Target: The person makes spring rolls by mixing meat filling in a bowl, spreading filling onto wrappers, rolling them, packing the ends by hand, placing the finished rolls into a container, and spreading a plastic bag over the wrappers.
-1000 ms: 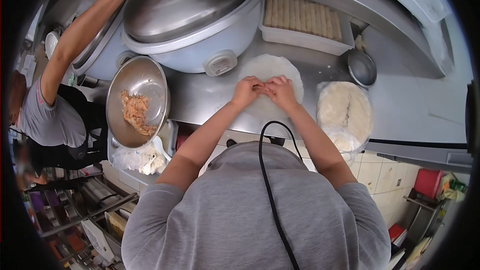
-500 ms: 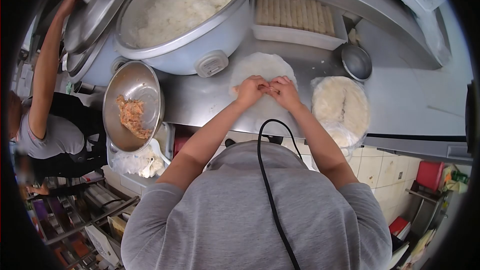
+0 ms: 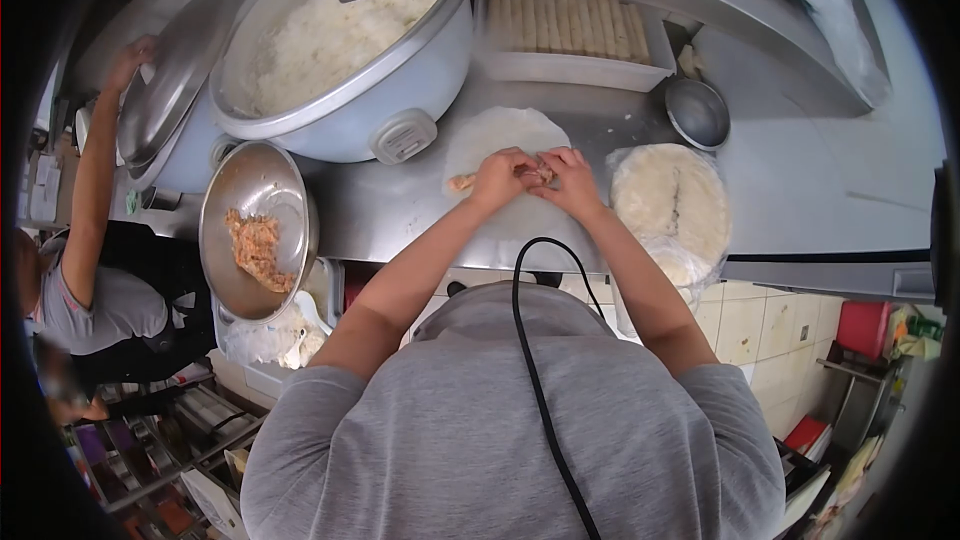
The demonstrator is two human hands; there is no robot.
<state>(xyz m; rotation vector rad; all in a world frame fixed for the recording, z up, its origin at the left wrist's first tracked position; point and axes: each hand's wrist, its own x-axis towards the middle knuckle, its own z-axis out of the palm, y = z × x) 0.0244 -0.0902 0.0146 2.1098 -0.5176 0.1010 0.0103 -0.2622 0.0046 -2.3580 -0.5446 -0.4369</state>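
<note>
A thin, round, pale wrapper (image 3: pixel 505 128) lies flat on the steel counter, partly covered by both my hands. An orange-pink strip of minced filling (image 3: pixel 462 183) runs across it, sticking out to the left of my left hand (image 3: pixel 500 180). That hand's fingers are closed on the filling. Close beside it, my right hand (image 3: pixel 572 183) pinches the strip's right part, and a bit of filling shows between the two hands. To the right, a stack of pale wrappers (image 3: pixel 655 185) sits in clear plastic.
A steel bowl (image 3: pixel 285 168) of orange filling (image 3: pixel 258 252) stands left. Behind are a large pot (image 3: pixel 425 85) of white rice-like food and a white tray (image 3: pixel 580 72) of pale rolls. A small bowl (image 3: pixel 698 112) is back right. At left, another person's hand (image 3: pixel 130 62) holds a lid (image 3: pixel 180 75).
The view has shifted slightly. More filling shows between my hands and at the left end of the strip. The other person's hand and the lid sit lower in view.
</note>
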